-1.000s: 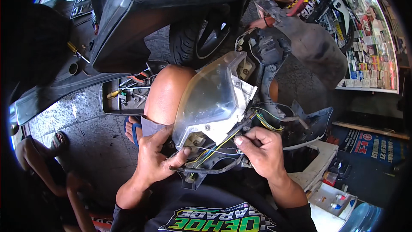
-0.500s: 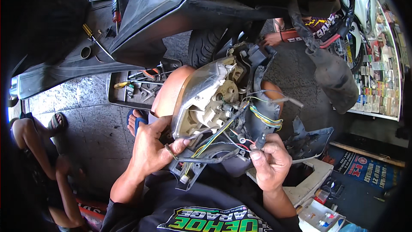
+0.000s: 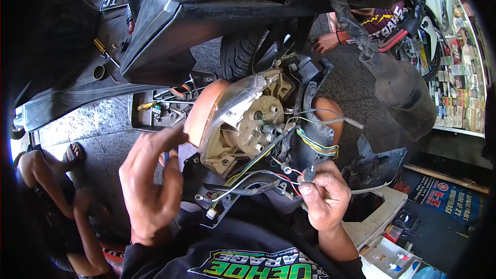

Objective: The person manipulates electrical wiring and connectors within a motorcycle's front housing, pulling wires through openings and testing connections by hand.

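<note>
Across my lap rests a scooter headlight unit [image 3: 253, 121] with its back side up, a clear lens along its left edge and a dark plastic cowl [image 3: 310, 93] around it. Several coloured wires [image 3: 316, 144] run out of it. My right hand [image 3: 326, 199] pinches a small black bulb socket [image 3: 309, 173] with thin wires, to the right of the unit. My left hand [image 3: 150, 186] is raised off the unit's left side, fingers apart and holding nothing. A white wire with a ring end [image 3: 200, 197] lies across the cowl's near edge.
A dark scooter body panel [image 3: 206, 31] overhangs the far side, with a tyre [image 3: 242, 54] beneath. A tool tray [image 3: 135, 116] sits on the floor at left. Another person's hand [image 3: 325, 43] is at the far right; someone sits at left. A white box [image 3: 387, 261] stands near right.
My left hand has let go of the cable and unit edge, moved left and opened. My right hand keeps its pinch on the socket. The view has shifted slightly.
</note>
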`<state>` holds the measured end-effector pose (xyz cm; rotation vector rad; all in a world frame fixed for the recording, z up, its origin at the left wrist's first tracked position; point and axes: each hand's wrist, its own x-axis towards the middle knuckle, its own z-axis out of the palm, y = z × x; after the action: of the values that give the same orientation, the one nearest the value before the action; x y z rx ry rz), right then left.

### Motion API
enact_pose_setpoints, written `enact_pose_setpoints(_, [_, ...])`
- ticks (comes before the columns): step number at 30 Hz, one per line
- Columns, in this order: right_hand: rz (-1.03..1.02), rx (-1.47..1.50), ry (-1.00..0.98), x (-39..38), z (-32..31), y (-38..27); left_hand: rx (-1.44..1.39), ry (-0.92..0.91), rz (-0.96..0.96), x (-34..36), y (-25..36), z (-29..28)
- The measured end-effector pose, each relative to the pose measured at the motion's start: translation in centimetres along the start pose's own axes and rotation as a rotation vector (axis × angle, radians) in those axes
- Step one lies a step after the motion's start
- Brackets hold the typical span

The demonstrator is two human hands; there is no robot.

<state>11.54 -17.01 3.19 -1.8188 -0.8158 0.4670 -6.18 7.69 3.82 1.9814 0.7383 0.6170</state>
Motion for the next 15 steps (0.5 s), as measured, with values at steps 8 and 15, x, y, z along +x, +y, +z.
enact_pose_setpoints(8, [-0.004, 0.271, 0.139, -1.6, 1.2, 1.4, 0.021, -0.485, 0.313, -1.5, 1.6, 4.1])
enact_pose_setpoints(15, [0.165, 0.544, 0.083, -1.0, 0.1, 1.5, -0.041, -0.323, 0.577, -3.9, 0.2, 5.7])
